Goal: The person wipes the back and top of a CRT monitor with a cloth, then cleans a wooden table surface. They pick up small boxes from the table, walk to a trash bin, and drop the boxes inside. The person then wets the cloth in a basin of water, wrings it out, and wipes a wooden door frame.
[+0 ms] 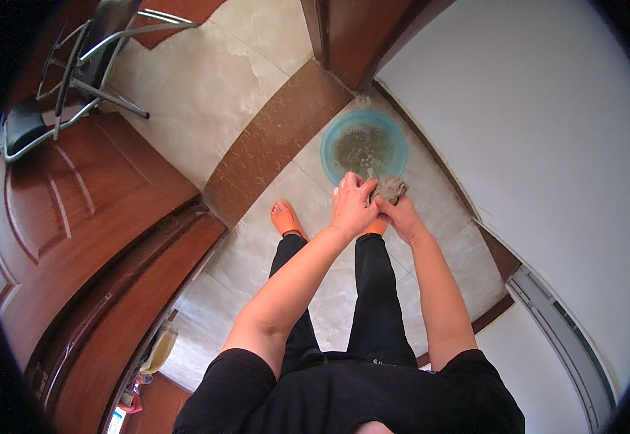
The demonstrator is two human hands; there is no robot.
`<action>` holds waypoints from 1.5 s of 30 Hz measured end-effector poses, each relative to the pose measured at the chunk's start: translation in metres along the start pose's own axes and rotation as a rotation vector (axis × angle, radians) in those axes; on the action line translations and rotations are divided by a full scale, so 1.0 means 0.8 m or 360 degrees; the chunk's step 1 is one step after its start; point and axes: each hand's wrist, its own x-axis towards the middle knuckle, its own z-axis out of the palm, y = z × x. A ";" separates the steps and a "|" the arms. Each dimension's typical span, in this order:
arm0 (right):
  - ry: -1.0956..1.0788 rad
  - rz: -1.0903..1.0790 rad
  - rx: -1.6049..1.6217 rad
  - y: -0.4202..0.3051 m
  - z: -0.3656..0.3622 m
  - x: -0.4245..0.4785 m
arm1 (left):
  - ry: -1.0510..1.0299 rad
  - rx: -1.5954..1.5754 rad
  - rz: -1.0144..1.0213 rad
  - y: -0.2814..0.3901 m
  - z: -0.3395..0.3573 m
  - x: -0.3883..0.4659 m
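Observation:
A bunched, wet-looking grey-brown cloth (392, 188) is gripped between my two hands above the near rim of a light blue plastic basin (325, 163). My left hand (352, 205) closes on the cloth's left end, its back turned up and its thumb against the folds. From below and to the right, my right hand (403, 217) holds the cloth, with the thumb pointing left. Murky grey-brown water (365, 147) with some foam fills the bottom of the basin. What lies inside my left palm is hidden.
My feet, in orange slippers (286, 218), stand on marble-look floor tiles (260, 249). A brown threshold strip (287, 125) crosses beyond them. Left are a wooden door (103, 184) and a metal-framed chair (92, 81); a white wall (526, 125) rises at right, near the basin.

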 end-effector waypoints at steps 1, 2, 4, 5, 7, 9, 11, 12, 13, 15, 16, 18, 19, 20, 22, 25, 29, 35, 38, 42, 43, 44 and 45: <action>0.0000 0.0042 0.0139 -0.007 0.006 -0.009 | 0.0004 -0.0043 0.0086 0.003 -0.006 -0.003; 0.0002 0.0065 0.0218 -0.015 0.009 -0.015 | 0.0004 -0.0086 0.0173 0.002 -0.008 -0.005; -0.0002 0.0119 0.0389 -0.025 0.014 -0.030 | -0.0160 -0.0535 0.0131 0.005 -0.023 -0.012; -0.0071 0.0171 0.0415 -0.033 0.014 -0.038 | -0.0324 -0.0944 0.0002 0.004 -0.033 -0.011; -0.0200 0.0264 0.0474 -0.046 0.011 -0.046 | -0.0484 -0.1367 -0.0109 -0.001 -0.047 -0.002; -0.0426 0.0325 0.0714 -0.043 0.011 -0.046 | -0.0465 -0.1409 -0.0077 -0.006 -0.055 0.009; -0.0554 0.0388 0.1022 -0.035 0.013 -0.047 | -0.0628 -0.1747 -0.0095 0.016 -0.072 0.016; -0.0584 0.0423 0.1200 -0.036 0.022 -0.045 | -0.0730 -0.1897 -0.0103 0.019 -0.070 0.020; -0.0611 0.0459 0.1378 -0.037 0.031 -0.044 | -0.0832 -0.2052 -0.0115 0.017 -0.065 0.024; -0.0685 0.0410 0.1558 -0.039 0.043 -0.040 | -0.1229 -0.2376 -0.0022 0.013 -0.051 0.034; -0.0718 0.0378 0.1649 -0.039 0.047 -0.038 | -0.1326 -0.2496 -0.0021 0.022 -0.051 0.034; -0.0814 0.0389 0.1909 -0.036 0.052 -0.034 | -0.1386 -0.2680 0.0058 0.034 -0.040 0.036; -0.0863 0.0395 0.2039 -0.034 0.056 -0.033 | -0.1378 -0.2749 0.0115 0.036 -0.031 0.036; -0.1059 0.0433 0.2261 -0.032 0.061 -0.032 | -0.1368 -0.2819 0.0173 0.037 -0.022 0.034; -0.1130 0.0358 0.2435 -0.024 0.072 -0.027 | -0.1263 -0.3034 0.0118 0.045 -0.012 0.027; -0.1379 0.0306 0.2775 -0.011 0.080 -0.021 | -0.1164 -0.3161 0.0131 0.038 -0.002 0.029; -0.1399 0.0257 0.2939 -0.006 0.092 -0.020 | -0.1130 -0.3302 0.0067 0.026 0.013 0.028; -0.1221 0.0261 0.2996 -0.018 0.094 -0.020 | -0.1166 -0.3581 0.0256 0.006 0.041 0.041; -0.1074 0.0300 0.2972 -0.015 0.084 -0.019 | -0.1153 -0.3468 0.0095 0.029 0.023 0.048; -0.1088 0.0350 0.2741 -0.011 0.065 -0.017 | -0.1176 -0.3124 -0.0190 0.028 0.004 0.055; -0.1037 0.0424 0.2688 -0.011 0.059 -0.016 | -0.1239 -0.3076 -0.0201 0.025 0.002 0.059; -0.0986 0.0498 0.2633 -0.011 0.053 -0.015 | -0.1289 -0.2925 -0.0201 0.020 -0.001 0.065; -0.0935 0.0571 0.2577 -0.010 0.048 -0.014 | -0.1334 -0.2774 -0.0201 0.017 -0.004 0.072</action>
